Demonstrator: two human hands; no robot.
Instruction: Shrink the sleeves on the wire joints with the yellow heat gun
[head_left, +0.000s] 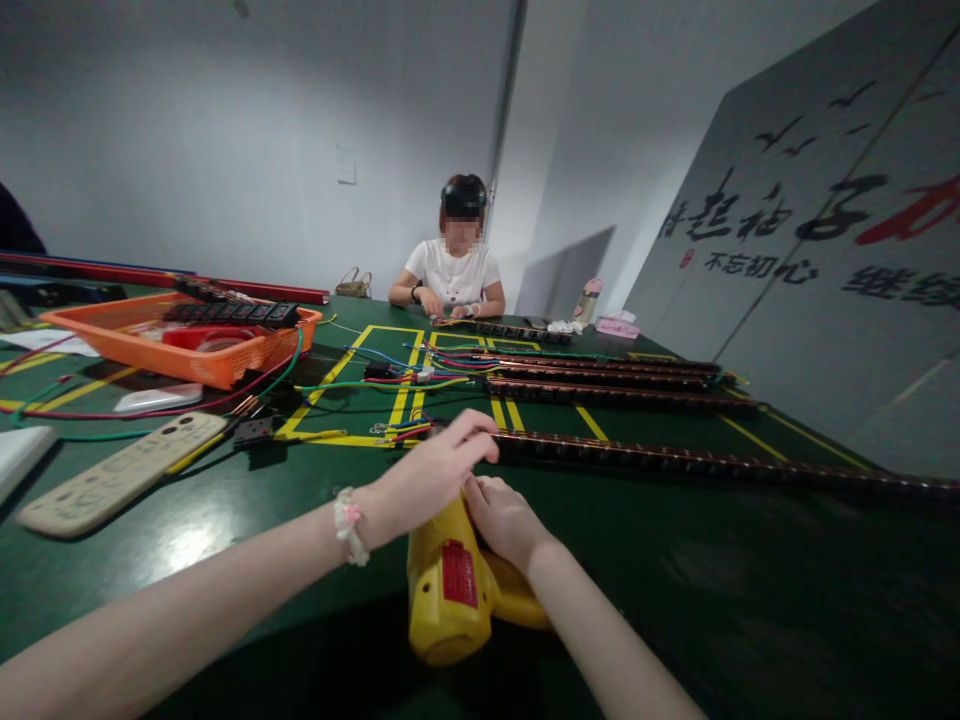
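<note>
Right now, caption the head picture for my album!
Left hand and right hand close together by a yellow tool and dark strip.

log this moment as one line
left hand: near closest black strip | right hand: at yellow tool | orange basket: off to left | co-worker: opposite

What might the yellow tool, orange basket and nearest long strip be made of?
Yellow tool: probably smooth plastic, from its rounded, shining casing. Orange basket: likely satin plastic, judging by thin, uniformly coloured walls. Nearest long strip: perhaps copper along its shiny, reddish edge; dark parts unclear.
</note>
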